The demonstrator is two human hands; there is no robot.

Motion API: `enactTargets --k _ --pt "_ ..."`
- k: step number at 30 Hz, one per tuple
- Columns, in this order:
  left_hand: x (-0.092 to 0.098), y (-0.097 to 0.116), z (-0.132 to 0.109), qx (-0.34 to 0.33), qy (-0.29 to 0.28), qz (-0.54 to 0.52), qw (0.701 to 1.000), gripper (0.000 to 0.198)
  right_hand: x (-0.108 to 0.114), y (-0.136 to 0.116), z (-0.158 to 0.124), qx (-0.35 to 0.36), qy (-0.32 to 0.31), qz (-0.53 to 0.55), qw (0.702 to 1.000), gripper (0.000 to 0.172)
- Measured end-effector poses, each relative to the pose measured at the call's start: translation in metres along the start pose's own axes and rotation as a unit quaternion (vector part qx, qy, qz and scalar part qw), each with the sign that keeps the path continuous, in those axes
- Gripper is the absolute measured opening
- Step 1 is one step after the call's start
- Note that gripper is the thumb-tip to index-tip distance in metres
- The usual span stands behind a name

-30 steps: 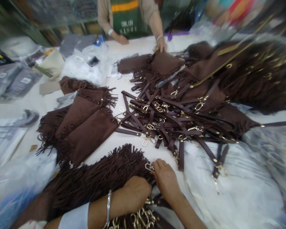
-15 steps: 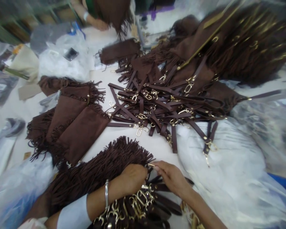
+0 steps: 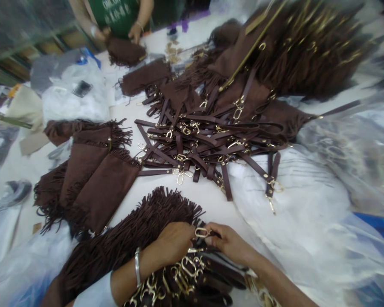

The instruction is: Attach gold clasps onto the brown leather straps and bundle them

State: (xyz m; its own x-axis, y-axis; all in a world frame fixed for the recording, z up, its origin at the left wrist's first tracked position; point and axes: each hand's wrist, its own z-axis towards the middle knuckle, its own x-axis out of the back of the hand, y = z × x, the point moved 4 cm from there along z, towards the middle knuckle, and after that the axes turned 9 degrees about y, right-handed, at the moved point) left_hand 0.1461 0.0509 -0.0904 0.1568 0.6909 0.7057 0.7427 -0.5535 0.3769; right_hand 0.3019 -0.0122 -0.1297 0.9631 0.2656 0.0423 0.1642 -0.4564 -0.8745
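My left hand (image 3: 176, 239), with a silver bangle at the wrist, is closed at the end of a dark brown fringed bag (image 3: 141, 219); its fingertips are hidden. Facing it, my right hand (image 3: 227, 244) pinches a brown strap just behind its gold oval clasp (image 3: 201, 232). The clasp spans the small gap between the two hands; whether it is hooked to the bag cannot be made out. Below them bunches a cluster of gold clasps (image 3: 188, 266) on dark straps, partly covered by my left forearm.
A heap of brown straps (image 3: 208, 145) lies mid-table. Flat fringed bags (image 3: 105, 187) are at left, and a large fringed pile (image 3: 291, 55) at back right. Plastic-wrapped white bundles (image 3: 291, 213) bulge at right. Across the table, a person in a green top (image 3: 115, 17) handles a brown fringed piece (image 3: 126, 51).
The clasp in my right hand has turned from edge-on to showing its oval face. The other person has come further into view with the brown piece lowered. My view has shifted slightly.
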Motion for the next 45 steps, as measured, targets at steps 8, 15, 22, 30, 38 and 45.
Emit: enactTargets --k 8,15,22,30,38,45 --pt "-0.009 -0.006 -0.001 0.005 0.02 -0.022 1.0 0.019 -0.009 -0.018 -0.006 0.137 0.017 -0.198 0.97 0.024" --pt "-0.004 -0.004 -0.002 -0.016 0.02 -0.011 1.0 0.015 -0.022 -0.021 -0.004 0.207 -0.012 -0.376 0.903 0.019" --pt "-0.008 -0.004 -0.001 -0.051 0.018 0.018 0.998 0.012 -0.033 -0.007 -0.005 0.278 0.01 -0.48 0.832 0.023" --pt "-0.008 -0.004 0.001 -0.086 0.014 -0.002 0.996 0.014 -0.04 -0.004 0.012 0.31 0.035 -0.505 0.805 0.014" --pt "0.005 -0.001 -0.007 -0.043 -0.002 -0.022 0.999 0.012 -0.023 -0.034 -0.028 0.231 0.05 -0.519 0.822 0.027" --pt "0.009 0.009 -0.009 -0.064 -0.015 0.016 0.998 0.017 -0.068 -0.021 -0.072 0.11 0.083 -0.256 0.957 0.028"
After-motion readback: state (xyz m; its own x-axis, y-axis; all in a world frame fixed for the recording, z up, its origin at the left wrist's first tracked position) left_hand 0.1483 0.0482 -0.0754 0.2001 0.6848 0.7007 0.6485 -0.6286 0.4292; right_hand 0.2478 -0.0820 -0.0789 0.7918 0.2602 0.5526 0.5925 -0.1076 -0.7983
